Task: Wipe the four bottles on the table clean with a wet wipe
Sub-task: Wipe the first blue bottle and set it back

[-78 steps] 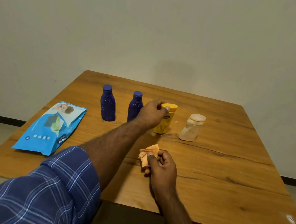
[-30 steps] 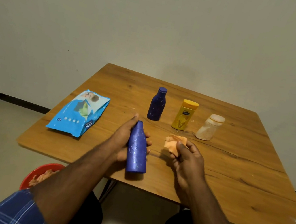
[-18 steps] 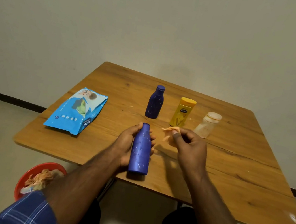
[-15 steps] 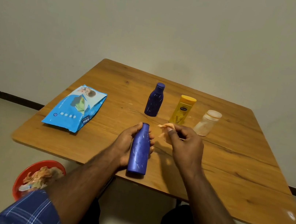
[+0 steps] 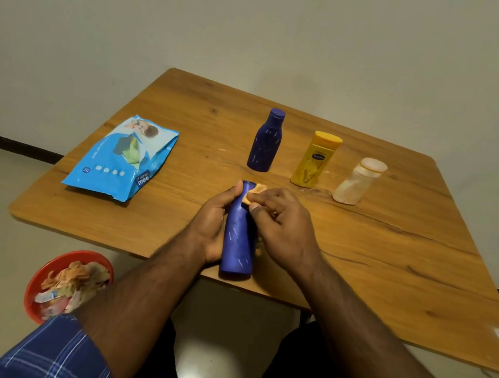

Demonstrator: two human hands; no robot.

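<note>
My left hand grips a blue bottle from its left side, above the near edge of the wooden table. My right hand holds a stained orange wet wipe against the bottle's neck, with most of the wipe hidden under the fingers. Further back stand a second blue bottle, a yellow bottle and a dirty pale bottle in a row, all upright.
A blue pack of wet wipes lies on the table's left part. On the floor to the left sits a red bin filled with used wipes. A wall stands close behind the table.
My left hand left the yellow bottle and picked up a blue bottle, bringing it to the near edge. My right hand brought the wipe from beside the bottle onto its neck.
</note>
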